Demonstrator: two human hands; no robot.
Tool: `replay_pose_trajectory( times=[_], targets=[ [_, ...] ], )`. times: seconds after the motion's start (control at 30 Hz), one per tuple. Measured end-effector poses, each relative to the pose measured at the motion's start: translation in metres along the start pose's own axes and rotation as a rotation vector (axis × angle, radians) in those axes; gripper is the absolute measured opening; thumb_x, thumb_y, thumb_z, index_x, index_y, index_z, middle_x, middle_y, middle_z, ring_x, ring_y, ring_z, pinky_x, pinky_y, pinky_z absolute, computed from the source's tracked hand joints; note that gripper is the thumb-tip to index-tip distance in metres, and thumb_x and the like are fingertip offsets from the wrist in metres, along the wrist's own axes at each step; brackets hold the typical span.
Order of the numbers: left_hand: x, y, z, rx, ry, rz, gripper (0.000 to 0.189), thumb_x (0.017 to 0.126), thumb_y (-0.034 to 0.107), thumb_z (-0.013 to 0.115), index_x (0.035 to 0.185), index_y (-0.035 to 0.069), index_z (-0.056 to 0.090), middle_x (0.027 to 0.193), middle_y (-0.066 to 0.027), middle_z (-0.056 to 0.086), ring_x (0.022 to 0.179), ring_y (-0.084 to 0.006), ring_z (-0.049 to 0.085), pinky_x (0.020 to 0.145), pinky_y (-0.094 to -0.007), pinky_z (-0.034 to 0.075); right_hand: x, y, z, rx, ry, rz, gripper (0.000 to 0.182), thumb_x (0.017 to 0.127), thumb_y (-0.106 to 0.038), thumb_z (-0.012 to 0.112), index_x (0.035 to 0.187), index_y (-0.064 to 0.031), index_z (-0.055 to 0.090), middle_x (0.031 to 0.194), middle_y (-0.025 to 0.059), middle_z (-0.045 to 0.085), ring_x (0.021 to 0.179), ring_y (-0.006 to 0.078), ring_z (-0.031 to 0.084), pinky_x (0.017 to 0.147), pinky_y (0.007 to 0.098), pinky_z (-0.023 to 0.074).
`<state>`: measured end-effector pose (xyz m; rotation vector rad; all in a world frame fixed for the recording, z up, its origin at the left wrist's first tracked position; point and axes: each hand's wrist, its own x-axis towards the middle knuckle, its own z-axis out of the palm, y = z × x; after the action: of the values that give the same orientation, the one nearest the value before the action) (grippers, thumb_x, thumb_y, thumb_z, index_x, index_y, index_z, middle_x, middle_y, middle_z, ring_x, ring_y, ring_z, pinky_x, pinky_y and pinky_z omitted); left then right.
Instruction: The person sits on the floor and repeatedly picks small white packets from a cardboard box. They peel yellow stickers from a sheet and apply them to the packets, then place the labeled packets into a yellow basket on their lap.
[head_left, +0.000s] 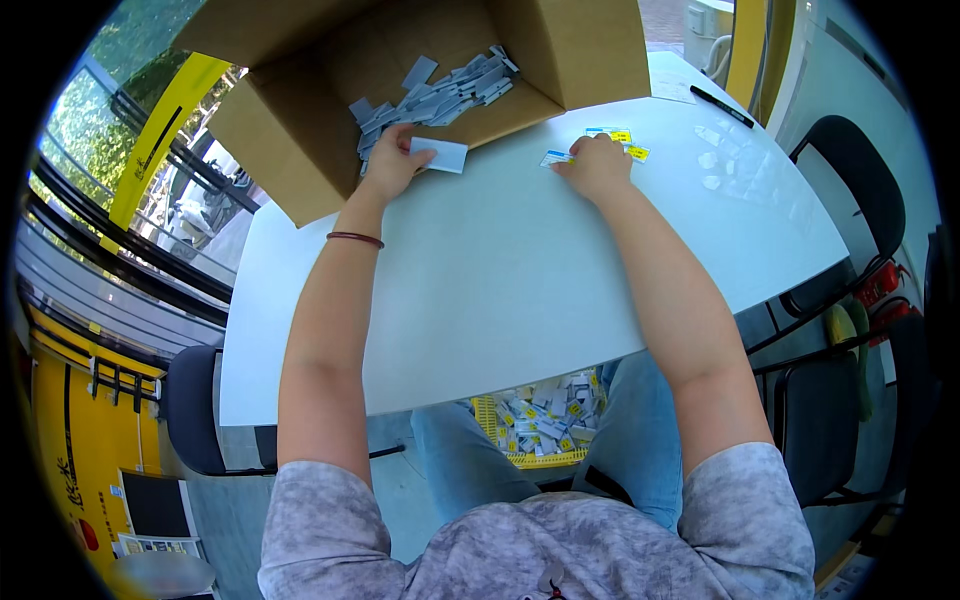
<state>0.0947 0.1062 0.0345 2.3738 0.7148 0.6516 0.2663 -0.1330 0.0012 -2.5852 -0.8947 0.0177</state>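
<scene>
My left hand (390, 165) grips a flat white plate (445, 155), apparently a plastic price-tag holder, between thumb and fingers at the mouth of a cardboard box (600, 56). The box lies on its side, and a loose heap of similar whitish pieces (450, 97) spreads inside it. On the white table (495, 292), my right hand (602, 169) rests over several small printed price labels (619, 135) in blue, white and yellow. Its fingers partly cover them, so whether one is pinched is hidden.
Clear plastic scraps (712, 161) and a black marker (721, 106) lie toward the table's right side. Below the near edge, between my legs, a yellow basket (551, 457) holds many labelled tags. Black chairs (855, 187) stand beside the table; glass panes are at left.
</scene>
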Motion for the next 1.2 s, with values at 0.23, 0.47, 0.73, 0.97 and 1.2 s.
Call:
replay_pose_trajectory(
  times=[0.23,0.47,0.73,0.97,1.2],
  targets=[
    [-0.066,0.022,0.004,-0.831,-0.023,-0.274,0.029,0.085,0.005,0.062,0.112,0.004,0.052,0.093,-0.0033,0.056,0.087,-0.0123,0.057,0.077,-0.0252,0.05,0.007,0.005,0.007,0.207,0.034,0.046,0.034,0.075,-0.032,0.072,0.101,-0.0143,0.061,0.098,0.0067,0.064,0.099,0.0229,0.059,0.086,0.0392,0.0417],
    [-0.136,0.022,0.016,-1.232,-0.17,-0.425,0.023,0.088,0.006,0.058,0.11,0.004,0.051,0.103,-0.007,0.056,0.093,-0.0155,0.057,0.081,-0.0264,0.052,0.025,0.021,0.03,0.382,0.151,-0.025,0.024,0.079,-0.022,0.068,0.099,-0.0124,0.06,0.093,0.0093,0.066,0.091,0.0245,0.061,0.081,0.0372,0.0455],
    [-0.146,0.019,0.018,-1.217,-0.184,-0.403,0.023,0.089,0.007,0.057,0.11,0.003,0.051,0.104,-0.0079,0.056,0.094,-0.0168,0.058,0.081,-0.0282,0.054,0.023,0.023,0.024,0.431,0.216,-0.035,0.016,0.082,-0.02,0.064,0.09,-0.0068,0.066,0.086,0.0117,0.067,0.081,0.0257,0.063,0.075,0.0344,0.0487],
    [-0.146,0.019,0.013,-1.237,-0.19,-0.391,0.024,0.089,0.006,0.056,0.111,0.001,0.048,0.105,-0.0096,0.055,0.095,-0.0192,0.058,0.081,-0.0303,0.056,0.014,0.014,0.014,0.334,0.241,0.019,0.015,0.081,-0.024,0.066,0.087,-0.0095,0.068,0.082,0.0081,0.067,0.075,0.0202,0.062,0.068,0.0311,0.0475],
    [-0.146,0.019,0.013,-1.203,-0.177,-0.373,0.028,0.089,0.005,0.054,0.114,0.001,0.043,0.105,-0.0112,0.052,0.096,-0.02,0.058,0.082,-0.0321,0.056,-0.011,-0.019,-0.007,0.851,-0.04,-0.106,0.027,0.081,-0.031,0.069,0.092,-0.0059,0.068,0.084,0.0037,0.066,0.073,0.0074,0.056,0.063,0.0211,0.0426]
  ],
)
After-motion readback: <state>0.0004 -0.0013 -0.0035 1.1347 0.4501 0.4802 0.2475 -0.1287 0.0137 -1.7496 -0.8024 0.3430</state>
